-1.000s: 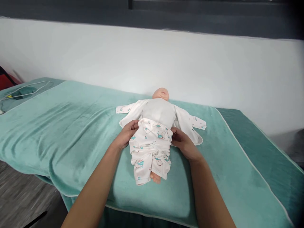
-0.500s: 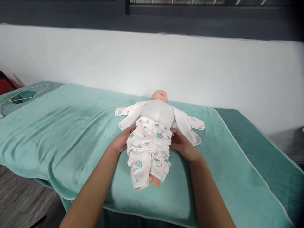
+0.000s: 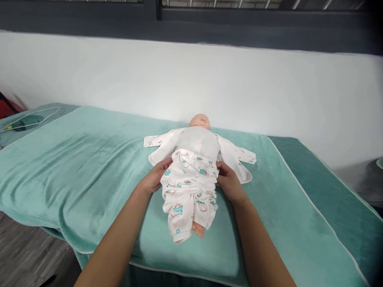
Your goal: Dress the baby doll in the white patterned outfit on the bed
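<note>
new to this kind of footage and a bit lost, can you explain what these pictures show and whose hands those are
There is no robot here: the bare hands belong to the person wearing the camera. All the pictures come from that one head camera, looking forward and down.

A doll lies on its back on a green cover, its head toward the white wall. A white top is spread open beneath it, and it has patterned pants on, with one foot showing.

The left hand and the right hand are at either side of the waistband. Their fingertips are partly hidden, so how firmly they grip is unclear.
</note>
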The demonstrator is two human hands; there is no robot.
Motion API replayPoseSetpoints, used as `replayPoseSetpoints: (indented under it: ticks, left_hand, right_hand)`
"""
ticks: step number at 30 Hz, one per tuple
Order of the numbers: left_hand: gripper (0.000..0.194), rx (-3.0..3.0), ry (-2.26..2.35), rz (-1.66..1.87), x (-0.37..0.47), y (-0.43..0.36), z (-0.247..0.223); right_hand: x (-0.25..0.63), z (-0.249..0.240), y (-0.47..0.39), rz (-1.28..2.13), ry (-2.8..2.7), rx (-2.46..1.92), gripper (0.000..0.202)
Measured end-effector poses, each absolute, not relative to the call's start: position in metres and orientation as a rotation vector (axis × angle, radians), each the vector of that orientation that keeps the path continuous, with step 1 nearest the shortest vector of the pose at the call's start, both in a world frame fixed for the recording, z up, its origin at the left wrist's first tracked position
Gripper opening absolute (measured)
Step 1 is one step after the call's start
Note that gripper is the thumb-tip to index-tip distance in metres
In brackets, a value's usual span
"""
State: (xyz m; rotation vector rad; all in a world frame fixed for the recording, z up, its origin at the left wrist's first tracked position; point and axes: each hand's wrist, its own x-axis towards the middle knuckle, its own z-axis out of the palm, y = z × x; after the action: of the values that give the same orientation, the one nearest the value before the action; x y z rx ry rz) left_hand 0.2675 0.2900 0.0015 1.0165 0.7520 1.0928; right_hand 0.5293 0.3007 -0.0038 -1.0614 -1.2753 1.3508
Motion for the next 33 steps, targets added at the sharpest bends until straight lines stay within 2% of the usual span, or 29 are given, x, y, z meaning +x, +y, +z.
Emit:
replayPoseSetpoints:
  ticks: [3, 10, 15, 24, 33]
  left_hand:
    - [0.064, 1.002, 0.719, 1.066, 0.266, 0.293, -0.004]
    - [0.057, 1.012, 0.731, 1.057, 0.267, 0.295, -0.013]
    - [0.055, 1.039, 0.737, 1.055, 0.268, 0.295, -0.014]
    - [0.056, 1.033, 0.797, 1.074, 0.269, 0.295, -0.016]
    - [0.054, 1.026, 0.803, 1.087, 0.268, 0.295, -0.016]
  right_hand:
    - [0.529, -0.010, 0.304, 1.305, -1.211, -1.125, 0.038]
    - [0.523, -0.011, 0.304, 0.923, -1.164, -1.259, 0.026]
    - [0.520, -0.007, 0.304, 0.867, -1.157, -1.289, 0.023]
    - [0.521, -0.012, 0.308, 0.917, -1.105, -1.313, 0.028]
    - [0.523, -0.016, 0.314, 0.892, -1.167, -1.249, 0.046]
